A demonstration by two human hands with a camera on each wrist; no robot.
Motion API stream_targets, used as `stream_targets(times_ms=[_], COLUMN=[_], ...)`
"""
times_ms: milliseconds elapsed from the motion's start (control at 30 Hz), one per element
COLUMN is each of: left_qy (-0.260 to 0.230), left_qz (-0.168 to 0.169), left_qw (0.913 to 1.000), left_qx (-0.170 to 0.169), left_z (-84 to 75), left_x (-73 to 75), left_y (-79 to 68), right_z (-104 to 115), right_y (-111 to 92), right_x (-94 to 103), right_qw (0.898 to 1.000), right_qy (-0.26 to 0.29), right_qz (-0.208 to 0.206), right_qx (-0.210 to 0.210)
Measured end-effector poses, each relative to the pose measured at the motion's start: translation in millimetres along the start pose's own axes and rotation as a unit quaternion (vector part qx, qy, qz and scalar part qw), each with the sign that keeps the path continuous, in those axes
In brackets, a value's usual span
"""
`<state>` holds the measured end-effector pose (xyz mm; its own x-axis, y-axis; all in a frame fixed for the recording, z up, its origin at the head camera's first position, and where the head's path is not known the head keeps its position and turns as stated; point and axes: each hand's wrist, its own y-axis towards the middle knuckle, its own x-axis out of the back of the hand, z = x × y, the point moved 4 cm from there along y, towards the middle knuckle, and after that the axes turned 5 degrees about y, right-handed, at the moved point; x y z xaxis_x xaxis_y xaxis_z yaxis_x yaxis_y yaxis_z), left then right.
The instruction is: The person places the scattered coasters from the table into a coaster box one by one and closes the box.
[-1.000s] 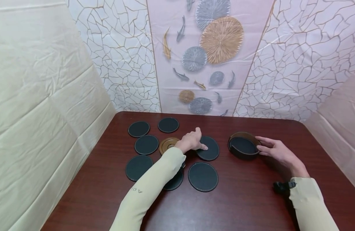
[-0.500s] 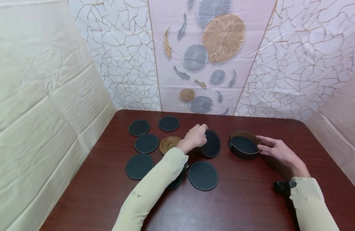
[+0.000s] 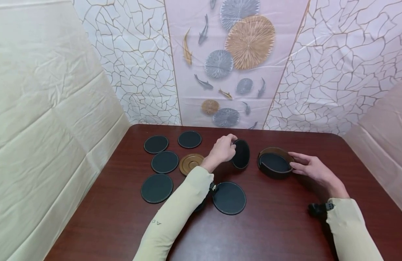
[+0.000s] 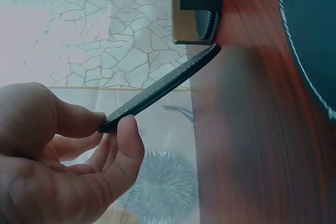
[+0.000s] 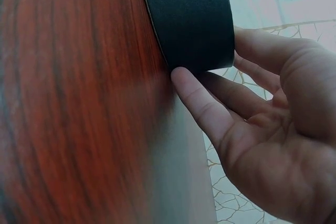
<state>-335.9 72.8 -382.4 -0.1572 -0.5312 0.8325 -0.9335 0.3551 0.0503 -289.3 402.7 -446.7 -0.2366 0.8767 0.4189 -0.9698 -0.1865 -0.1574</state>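
My left hand (image 3: 222, 149) pinches a round black coaster (image 3: 241, 154) by its edge, thumb on one side and fingers on the other. In the left wrist view the coaster (image 4: 163, 87) is seen nearly edge-on, tilted, with white stitching round it. To its right stands a round coaster holder (image 3: 275, 173), black outside and brown inside, with a gap in its wall and a black disc lying inside. My right hand (image 3: 313, 170) rests straight fingers against the holder's right side. Its fingertips touch the holder's black outer wall (image 5: 189, 19) in the right wrist view.
Several black coasters lie flat on the dark red table (image 3: 273, 224), among them one near the front (image 3: 229, 198) and one at the back (image 3: 189, 139). A brown round lid (image 3: 190, 164) lies beside the left forearm, which hides part of another coaster. A patterned cloth hangs behind.
My left hand has taken hold of the coaster that lay flat, tipped it up on edge and moved it slightly toward the back. The right hand stays at the holder.
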Motion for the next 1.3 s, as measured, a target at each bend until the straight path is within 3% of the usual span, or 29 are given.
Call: stream_targets(times_ms=[133, 400, 667, 800, 967, 1133, 1300], left_qy=[-0.083, -0.204, -0.341, -0.377, -0.405, -0.426, -0.465], left_qz=[-0.02, -0.035, -0.026, -0.024, -0.021, -0.023, -0.022], left_qw=[0.9964, 0.9782, 0.9376, 0.9222, 0.91, 0.8986, 0.8779], left_qx=[0.006, 0.013, 0.063, 0.08, 0.088, 0.104, 0.113], left_z=[-0.2, -2.1, -2.7, -9.8, -18.1, -17.2, -15.2], left_x=[0.0, -12.5, -34.6, -46.1, -56.4, -64.7, -73.2], left_y=[0.6, 2.1, 10.8, 16.8, 22.8, 26.3, 28.0], right_z=[1, 1, 0, -1, 0, 2, 5], right_y=[1, 1, 1, -1, -2, -1, -1], right_x=[-0.6, -0.8, -1.8, -0.8, 0.1, -0.5, -2.0], right_qw=[1.0, 1.0, 1.0, 1.0, 1.0, 1.0, 1.0], right_qy=[-0.005, -0.007, -0.012, -0.011, -0.006, -0.004, -0.007], right_qz=[0.0, -0.001, 0.003, 0.0, -0.002, -0.001, 0.003], right_qx=[-0.003, -0.006, -0.011, -0.01, -0.005, -0.004, -0.004])
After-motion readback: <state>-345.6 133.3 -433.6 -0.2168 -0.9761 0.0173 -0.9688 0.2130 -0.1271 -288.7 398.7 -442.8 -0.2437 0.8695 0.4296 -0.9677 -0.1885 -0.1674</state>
